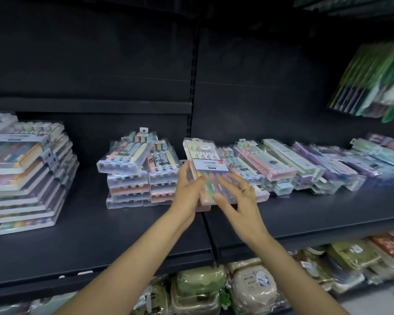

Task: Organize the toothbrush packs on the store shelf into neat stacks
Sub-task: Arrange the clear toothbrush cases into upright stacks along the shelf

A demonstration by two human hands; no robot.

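A clear toothbrush pack (206,163) with a white label and pastel brushes is held tilted above the middle of the dark shelf (100,228). My left hand (188,189) grips its left edge. My right hand (236,194), wearing a gold ring, hovers with spread fingers over its lower right corner and looks blurred. Left of the hands stand two neat side-by-side stacks of packs (141,178), the top left one lying askew. To the right a loose overlapping row of packs (305,169) runs along the shelf.
A tall stepped stack of wider white-edged packs (25,178) fills the shelf's far left. Green packets (373,83) hang at the upper right. The lower shelf holds wrapped green and beige items (225,289). A vertical shelf post (193,87) divides the back panel.
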